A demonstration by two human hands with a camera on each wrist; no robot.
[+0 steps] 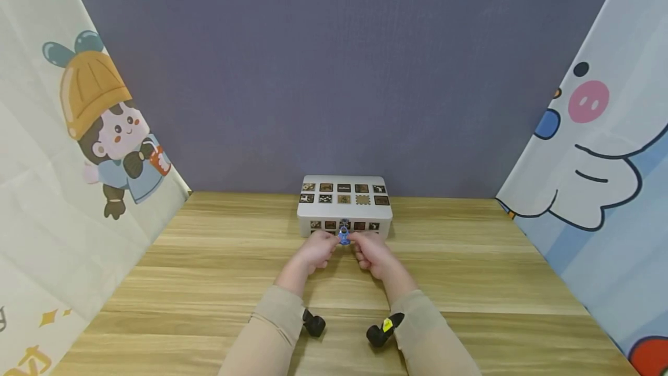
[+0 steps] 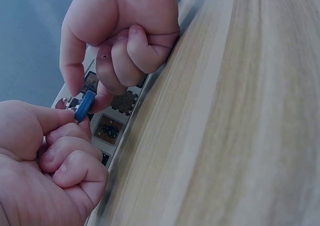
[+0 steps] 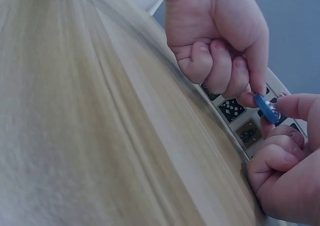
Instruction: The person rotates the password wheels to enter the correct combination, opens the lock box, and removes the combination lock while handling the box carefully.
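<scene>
A small blue padlock (image 1: 344, 239) hangs at the metal clasp (image 1: 344, 223) on the front of a white box (image 1: 318, 211) printed with little brown and black pictures. From the left, my left hand (image 1: 316, 249) pinches the padlock (image 3: 266, 108) between thumb and index finger, other fingers curled in. My right hand (image 1: 372, 252) pinches it from the opposite side, also with thumb and index finger. In the left wrist view, the right hand (image 2: 120, 33) is above and the left hand (image 2: 60, 161) below, with the padlock's blue edge between their fingertips.
The box stands at the back of a wood-grain table (image 1: 209, 283), near a dark grey-blue wall (image 1: 334, 74). Cartoon-printed cloths flank the table at left (image 1: 31, 132) and right (image 1: 616, 149). A black camera mount sits at each cuff.
</scene>
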